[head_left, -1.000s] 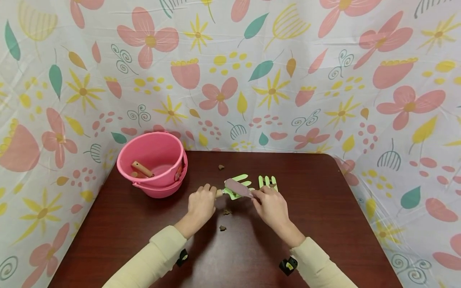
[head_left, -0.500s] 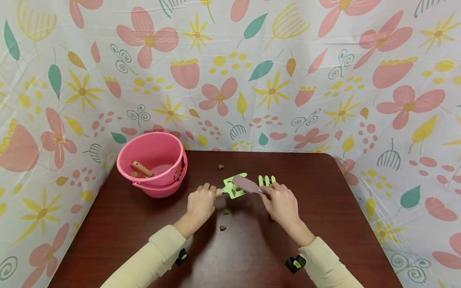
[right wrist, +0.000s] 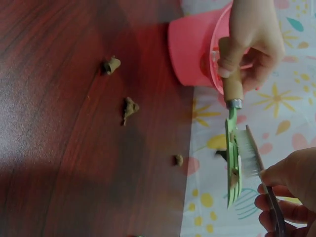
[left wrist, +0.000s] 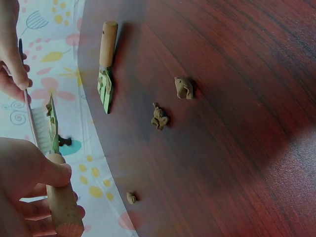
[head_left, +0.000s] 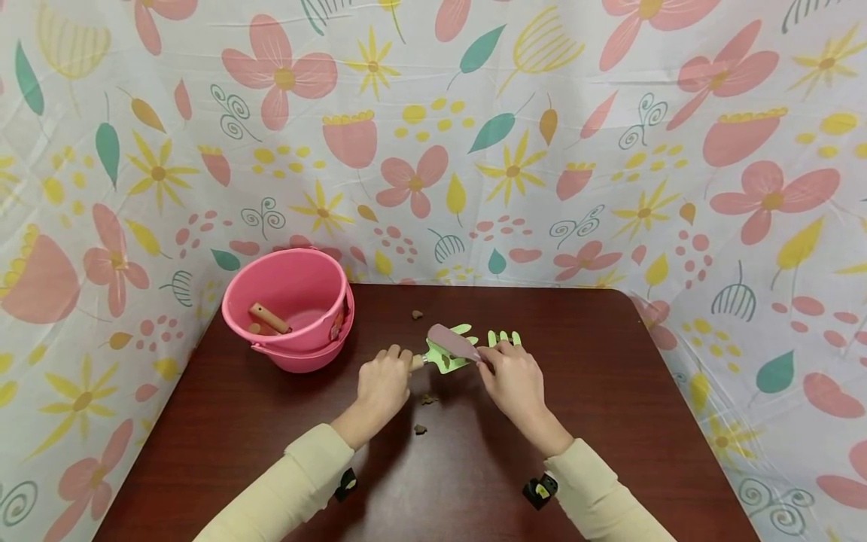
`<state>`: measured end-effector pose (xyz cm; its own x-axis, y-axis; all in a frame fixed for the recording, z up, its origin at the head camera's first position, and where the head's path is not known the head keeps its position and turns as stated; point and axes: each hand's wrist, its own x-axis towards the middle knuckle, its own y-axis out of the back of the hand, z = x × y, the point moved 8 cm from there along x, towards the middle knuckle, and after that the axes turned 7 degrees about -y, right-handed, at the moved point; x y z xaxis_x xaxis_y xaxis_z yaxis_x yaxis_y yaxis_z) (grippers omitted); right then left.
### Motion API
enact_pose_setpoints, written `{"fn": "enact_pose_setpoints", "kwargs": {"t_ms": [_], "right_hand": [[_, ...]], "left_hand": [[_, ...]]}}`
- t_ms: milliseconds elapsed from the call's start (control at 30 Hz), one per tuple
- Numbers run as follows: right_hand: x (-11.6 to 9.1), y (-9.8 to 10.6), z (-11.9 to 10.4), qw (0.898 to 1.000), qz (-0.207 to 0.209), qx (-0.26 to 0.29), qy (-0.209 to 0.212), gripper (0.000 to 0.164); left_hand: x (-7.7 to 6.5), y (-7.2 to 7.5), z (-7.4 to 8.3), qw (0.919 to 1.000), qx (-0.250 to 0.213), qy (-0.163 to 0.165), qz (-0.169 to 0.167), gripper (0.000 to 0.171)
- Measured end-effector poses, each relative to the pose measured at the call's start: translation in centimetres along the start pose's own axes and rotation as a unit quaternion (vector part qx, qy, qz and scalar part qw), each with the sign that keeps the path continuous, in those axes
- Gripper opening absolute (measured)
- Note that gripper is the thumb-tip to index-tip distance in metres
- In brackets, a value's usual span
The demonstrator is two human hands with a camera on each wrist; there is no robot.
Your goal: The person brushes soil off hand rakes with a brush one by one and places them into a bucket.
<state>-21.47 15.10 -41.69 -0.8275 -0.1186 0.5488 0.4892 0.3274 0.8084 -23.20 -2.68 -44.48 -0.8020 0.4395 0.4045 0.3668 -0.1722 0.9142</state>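
Note:
My left hand (head_left: pixel 382 384) grips the wooden handle of a small green garden fork (right wrist: pixel 231 148), held up over the table with its tines pointing away to the right. Brown, mud-like bits cling to the fork's head. In my right hand (head_left: pixel 516 384) is a brush (head_left: pixel 452 342) with a mauve back, pinched by its handle. Its white bristles (right wrist: pixel 248 155) face the fork's head and sit right at it in the right wrist view. A second green tool with tines (head_left: pixel 504 338) lies on the table beyond my right hand, its wooden handle (left wrist: pixel 108 44) showing in the left wrist view.
Crumbly brown clumps lie on the dark wooden table: one (head_left: pixel 428 399) below the fork, another (head_left: pixel 420 430) nearer me, a third (head_left: pixel 417 315) farther back. Nested pink buckets (head_left: pixel 301 346) stand at the back left, with a wooden handle (head_left: pixel 269 318) inside. A flowered cloth (head_left: pixel 433 248) hangs behind.
My right hand has drawn the brush rightward along the fork's head, then brought it back left over it. My left hand stays almost in place with the fork.

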Motion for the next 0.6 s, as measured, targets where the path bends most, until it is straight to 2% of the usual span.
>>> {"fn": "enact_pose_setpoints", "kwargs": {"t_ms": [167, 433, 600], "right_hand": [[-0.15, -0.10, -0.44, 1.000, 0.005, -0.001, 0.010, 0.018], [-0.37, 0.03, -0.56, 1.000, 0.004, -0.005, 0.018, 0.019], [-0.56, 0.03, -0.43, 1.000, -0.006, -0.005, 0.014, 0.019]], "left_hand": [[0.08, 0.06, 0.04, 1.0000, 0.000, 0.002, 0.007, 0.021], [0.13, -0.21, 0.00, 0.9999, 0.003, 0.007, -0.007, 0.021], [0.19, -0.21, -0.02, 0.9999, 0.002, 0.011, -0.003, 0.020]]}}
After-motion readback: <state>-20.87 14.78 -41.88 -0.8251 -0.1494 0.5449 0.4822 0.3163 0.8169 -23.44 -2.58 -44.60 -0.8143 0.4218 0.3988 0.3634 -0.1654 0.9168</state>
